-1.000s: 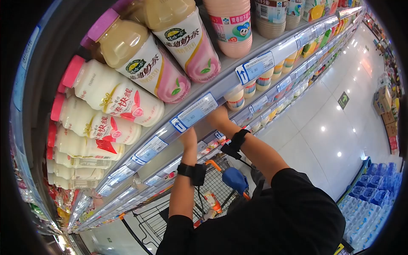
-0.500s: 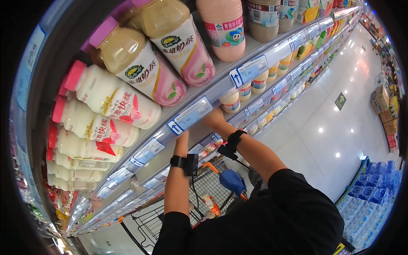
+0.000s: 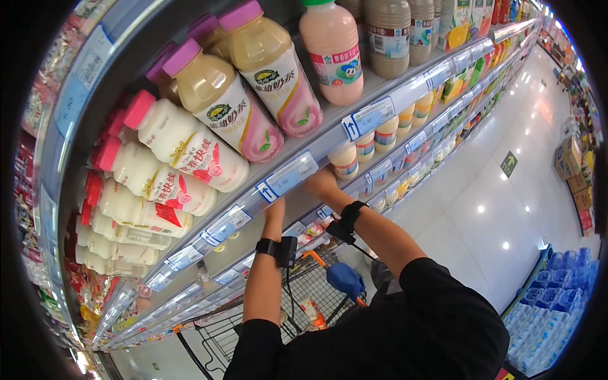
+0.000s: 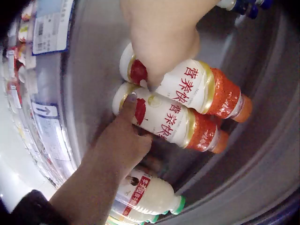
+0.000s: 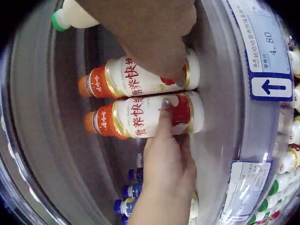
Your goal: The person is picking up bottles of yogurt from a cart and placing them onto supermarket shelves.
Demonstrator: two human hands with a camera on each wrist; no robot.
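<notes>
Two white drink bottles with red lettering and orange caps stand side by side on the shelf below the top one. My left hand (image 5: 166, 159) grips the left bottle (image 5: 154, 117), its thumb across the label. My right hand (image 4: 115, 145) holds the right bottle (image 4: 164, 117) near its base, thumb on the front. In the head view, the upper shelf's edge hides the fingers of the left hand (image 3: 275, 212) and part of the right hand (image 3: 322, 185), along with both bottles.
Milk tea bottles (image 3: 231, 114) and pink-capped bottles (image 3: 190, 149) fill the shelf above. A price rail (image 3: 288, 177) runs along its edge. Green-capped bottles (image 4: 147, 192) stand right of the held pair, blue-capped ones (image 5: 129, 192) to the left. Below is a shopping cart (image 3: 221, 342).
The left hand has gone farther in under the upper shelf. The right hand stays about where it was. The head view has shifted, showing more of the upper bottles' caps.
</notes>
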